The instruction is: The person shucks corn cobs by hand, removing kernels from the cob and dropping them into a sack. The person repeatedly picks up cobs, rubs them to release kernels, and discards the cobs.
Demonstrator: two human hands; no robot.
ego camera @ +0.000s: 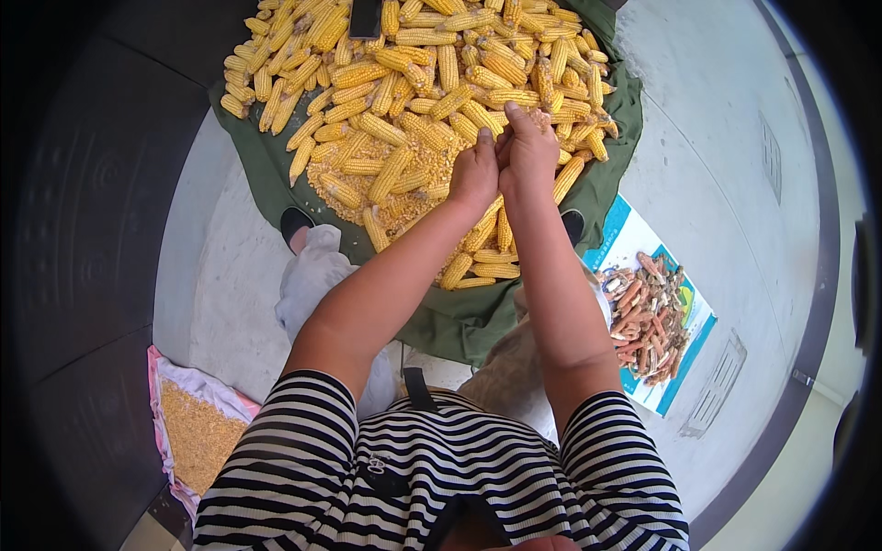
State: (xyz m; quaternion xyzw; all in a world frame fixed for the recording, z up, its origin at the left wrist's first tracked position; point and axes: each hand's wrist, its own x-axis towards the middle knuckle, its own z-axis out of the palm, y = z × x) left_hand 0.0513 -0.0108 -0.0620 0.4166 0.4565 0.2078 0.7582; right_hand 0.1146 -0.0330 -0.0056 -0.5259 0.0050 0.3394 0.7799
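Note:
My left hand (475, 169) and my right hand (530, 151) meet over the right part of a heap of yellow corn cobs (413, 82). A reddish, mostly bare corncob (540, 120) sticks out beyond the fingers of my right hand, which is closed on it. The fingers of my left hand are curled against the right hand, with the thumb on top; what lies inside them is hidden. Left of my hands, loose corn kernels (331, 184) lie among whole cobs on a dark green cloth (265, 165).
A dark phone (365, 18) lies on the heap's far side. At right, stripped cobs (648, 324) are piled on a printed blue and white sheet (674, 396). At lower left, a pink-edged cloth (207, 386) holds loose kernels (196, 434). My shoes (295, 224) rest at the green cloth.

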